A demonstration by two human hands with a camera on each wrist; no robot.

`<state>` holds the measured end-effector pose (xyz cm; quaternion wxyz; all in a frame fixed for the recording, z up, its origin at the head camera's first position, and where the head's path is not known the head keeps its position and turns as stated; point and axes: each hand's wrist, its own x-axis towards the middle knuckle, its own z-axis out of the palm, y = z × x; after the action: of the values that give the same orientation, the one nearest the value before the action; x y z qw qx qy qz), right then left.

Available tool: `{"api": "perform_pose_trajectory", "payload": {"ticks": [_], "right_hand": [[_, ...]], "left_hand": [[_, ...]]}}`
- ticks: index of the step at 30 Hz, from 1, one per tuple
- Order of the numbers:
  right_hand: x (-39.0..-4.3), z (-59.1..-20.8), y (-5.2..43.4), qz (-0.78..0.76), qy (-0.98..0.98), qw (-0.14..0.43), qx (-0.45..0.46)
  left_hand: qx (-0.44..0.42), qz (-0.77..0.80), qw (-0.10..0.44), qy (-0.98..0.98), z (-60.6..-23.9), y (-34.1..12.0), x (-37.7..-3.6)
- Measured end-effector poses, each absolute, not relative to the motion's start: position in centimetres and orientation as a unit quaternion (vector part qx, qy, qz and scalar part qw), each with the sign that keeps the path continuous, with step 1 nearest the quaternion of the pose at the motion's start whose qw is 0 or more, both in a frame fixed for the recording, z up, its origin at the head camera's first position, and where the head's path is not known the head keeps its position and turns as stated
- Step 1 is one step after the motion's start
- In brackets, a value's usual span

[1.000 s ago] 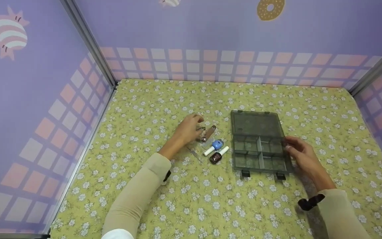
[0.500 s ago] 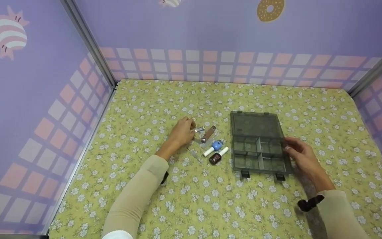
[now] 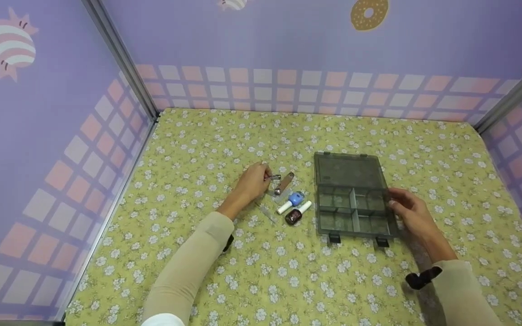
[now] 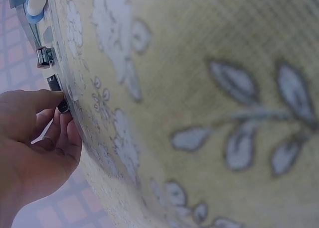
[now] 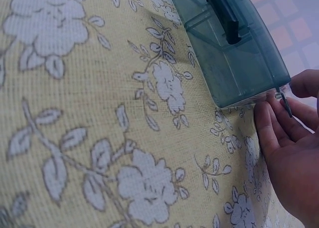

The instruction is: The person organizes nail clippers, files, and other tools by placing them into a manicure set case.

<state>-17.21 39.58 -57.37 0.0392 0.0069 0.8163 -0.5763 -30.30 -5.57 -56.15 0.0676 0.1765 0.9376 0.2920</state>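
Observation:
My left hand (image 3: 252, 182) pinches a small metal nail clipper (image 3: 273, 177) between thumb and fingers, low over the cloth; its dark side (image 4: 53, 82) shows in the left wrist view. Just right of it lies a brown-handled tool with a shiny metal end (image 3: 284, 183). Below that are a blue nail polish bottle (image 3: 296, 198) and a dark red nail polish bottle (image 3: 293, 217), both white-capped. On the right, my right hand (image 3: 413, 213) grips the right side of a dark translucent compartment box (image 3: 354, 233), its lid (image 3: 349, 170) folded back; the right wrist view shows fingers against its end.
A thin pale pointed tool (image 3: 266, 213) lies left of the bottles. The yellow flowered cloth (image 3: 261, 280) covers the table. Purple panels (image 3: 252, 40) enclose the back and sides. Black latches (image 3: 335, 238) stick out at the box's front edge.
My left hand drew back slightly left from the brown tool, then came a little to the right, with the nail clipper between its fingers. The right hand keeps its grip on the box.

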Motion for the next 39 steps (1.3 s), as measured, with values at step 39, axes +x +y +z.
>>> {"api": "perform_pose_trajectory", "payload": {"ticks": [39], "right_hand": [[-17.3, -57.8, 39.2, -0.593, 0.804, 0.025, 0.018]], "left_hand": [[0.397, 0.268, 0.084, 0.874, -52.3, 5.2, -21.7]]}}
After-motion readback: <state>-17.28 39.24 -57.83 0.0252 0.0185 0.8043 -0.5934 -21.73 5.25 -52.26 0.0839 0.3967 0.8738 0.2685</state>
